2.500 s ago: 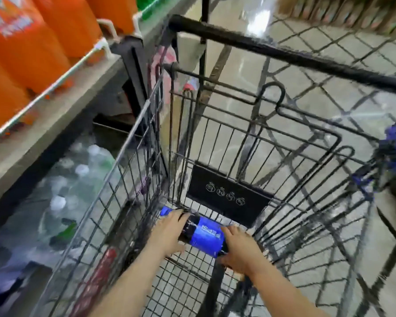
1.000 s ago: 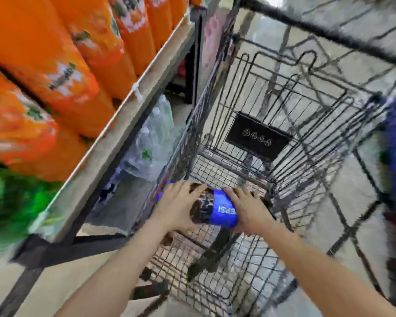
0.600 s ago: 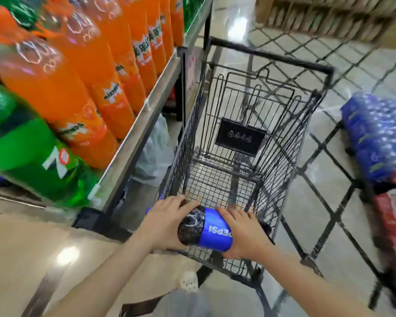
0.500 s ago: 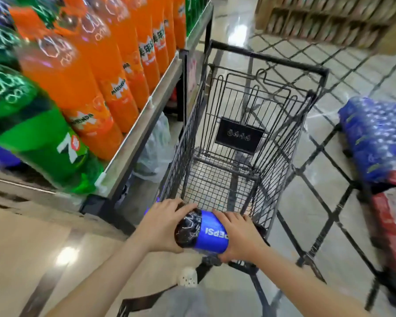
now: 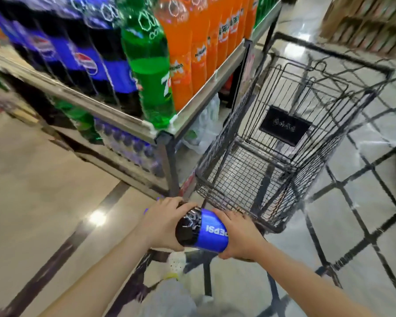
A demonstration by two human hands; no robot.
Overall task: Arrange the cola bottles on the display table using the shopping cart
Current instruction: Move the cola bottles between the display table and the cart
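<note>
Both hands were on one cola bottle [image 5: 201, 229], lying sideways at lower centre of frame, out of the cart [image 5: 284, 143] and just in front of its near end. Left hand [image 5: 162, 223] was wrapped round the dark neck-side part, fingers curled over the top; right hand [image 5: 240, 236] cupped the blue-label end, fingers curved round it. So bottle was carried w/ a two-hand grip, not resting on anything.

Cart basket, centre-right of frame, looked bare as far as the mesh bottom showed; no other bottles visible inside. A black sign [image 5: 285, 124] hung on its far wall.

Display table [image 5: 206, 99] sat upper left, its top already packed: dark cola bottles w/ blue labels [image 5: 85, 62] at the left, a green bottle [image 5: 146, 65] at the corner, orange bottles [image 5: 199, 42] running toward the top of frame. Lower shelf held more bottles, blurred.

Judgement: task seemed near its end, this being possibly the last bottle from the cart. Left to do: raise it, turn it upright, and stand it among the colas at upper left. Whether a gap was free there couldn't be told, too blurred.
</note>
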